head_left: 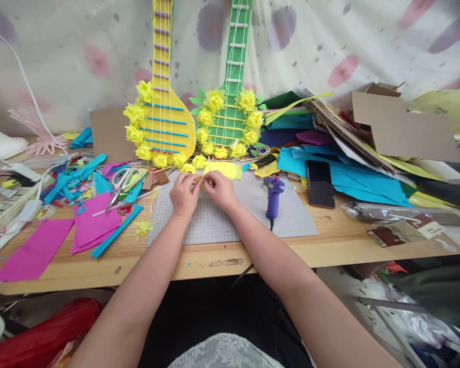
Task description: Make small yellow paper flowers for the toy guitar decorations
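At far left on a wooden surface, a bright pink sheet lies flat. Beside it, scissors rest among paper scraps, their blades over a pink stack, with a blue strip slanting just to the right. A yellow paper guitar, edged with yellow flowers, stands upright at the back. At center, above a gray cutting mat, the left hand and right hand meet, fingertips drawn close together around a small yellow piece, mostly hidden by the fingers. Behind the right hand stands a green guitar, also ringed with flowers. A purple glue gun sits on the mat's right side; a dark phone lies beyond it, near stacked cardboard at right.
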`<action>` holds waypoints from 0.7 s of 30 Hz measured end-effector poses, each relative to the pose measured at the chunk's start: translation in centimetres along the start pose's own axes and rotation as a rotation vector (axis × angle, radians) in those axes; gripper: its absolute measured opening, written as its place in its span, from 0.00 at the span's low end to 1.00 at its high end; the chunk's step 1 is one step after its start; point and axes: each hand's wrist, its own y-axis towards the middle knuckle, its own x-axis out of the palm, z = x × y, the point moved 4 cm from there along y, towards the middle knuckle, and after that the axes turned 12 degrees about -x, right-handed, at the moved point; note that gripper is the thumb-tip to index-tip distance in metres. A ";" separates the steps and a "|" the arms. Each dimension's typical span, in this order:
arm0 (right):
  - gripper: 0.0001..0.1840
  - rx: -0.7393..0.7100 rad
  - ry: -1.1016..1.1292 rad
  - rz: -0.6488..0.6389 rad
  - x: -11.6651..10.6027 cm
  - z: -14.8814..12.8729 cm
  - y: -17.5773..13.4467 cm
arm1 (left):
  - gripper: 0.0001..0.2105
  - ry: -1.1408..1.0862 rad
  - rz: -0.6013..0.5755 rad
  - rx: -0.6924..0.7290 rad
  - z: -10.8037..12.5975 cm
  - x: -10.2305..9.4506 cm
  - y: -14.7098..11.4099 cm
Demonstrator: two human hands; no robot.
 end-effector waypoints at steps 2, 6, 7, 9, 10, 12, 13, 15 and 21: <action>0.07 0.005 0.022 0.017 0.0 0.1 0.0 | 0.08 0.032 -0.010 -0.007 -0.1 0.0 0.0; 0.05 0.070 0.064 0.059 -0.3 0.3 0.1 | 0.06 0.110 -0.041 0.035 0.3 0.2 -0.1; 0.05 0.092 0.075 0.074 -0.4 0.4 0.1 | 0.06 0.134 -0.057 0.055 0.4 0.3 -0.1; 0.05 0.125 0.094 0.102 -0.7 0.7 0.2 | 0.05 0.180 -0.101 0.090 0.6 0.6 -0.3; 0.04 0.132 0.101 0.110 -0.8 0.7 0.2 | 0.06 0.200 -0.123 0.105 0.7 0.7 -0.4; 0.04 0.133 0.107 0.120 -0.9 0.9 0.2 | 0.06 0.231 -0.150 0.121 0.7 0.9 -0.4; 0.04 0.129 0.106 0.120 -0.9 0.9 0.2 | 0.06 0.240 -0.152 0.119 0.6 1.0 -0.4; 0.05 0.121 0.093 0.118 -0.9 0.8 0.2 | 0.07 0.239 -0.136 0.089 0.4 0.9 -0.4; 0.07 0.032 -0.022 0.053 -0.5 -0.1 0.1 | 0.07 -0.081 -0.157 -0.211 -0.5 1.1 -0.4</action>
